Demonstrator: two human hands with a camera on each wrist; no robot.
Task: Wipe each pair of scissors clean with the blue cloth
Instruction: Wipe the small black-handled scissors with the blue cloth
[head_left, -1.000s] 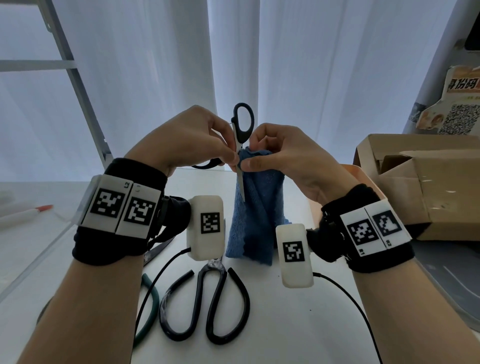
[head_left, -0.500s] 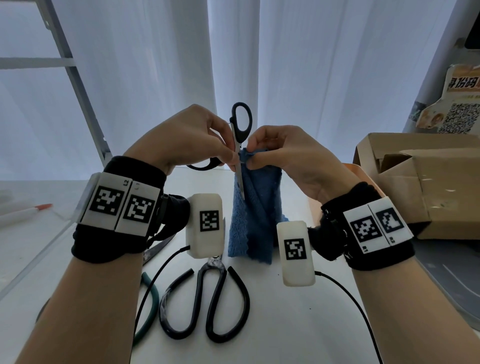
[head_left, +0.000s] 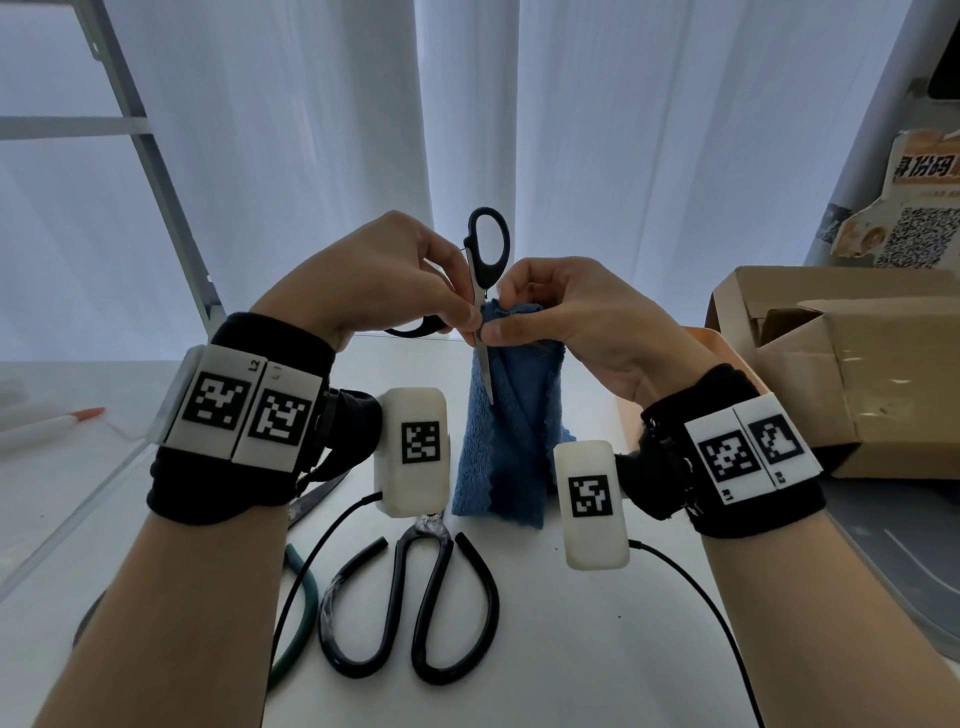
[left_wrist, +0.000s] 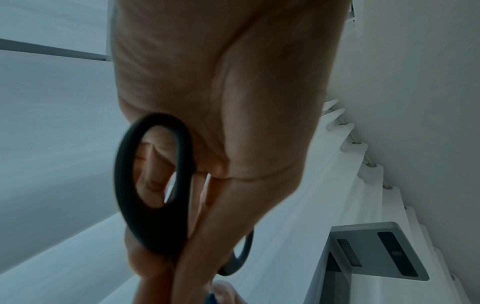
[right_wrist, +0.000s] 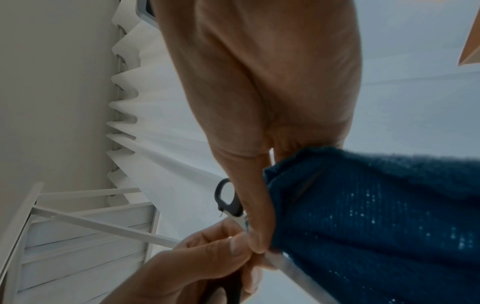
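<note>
The black-handled scissors hang in the air, long axis upright, 1 blade pointing down against the blue cloth. The left hand pinches them near the pivot; the right hand pinches cloth just beside the blade. The right wrist view shows the thumbs meeting; 1 more pair lies on the table

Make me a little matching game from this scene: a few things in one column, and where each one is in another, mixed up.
Things:
1. blue cloth
2. small scissors
3. big black scissors
4. cardboard box

Places:
A. flat on the table, near the person
B. at the right side of the table
C. hanging from the right hand
D. held up by the left hand, blade pointing down

Pairs: 1-C, 2-D, 3-A, 4-B
</note>
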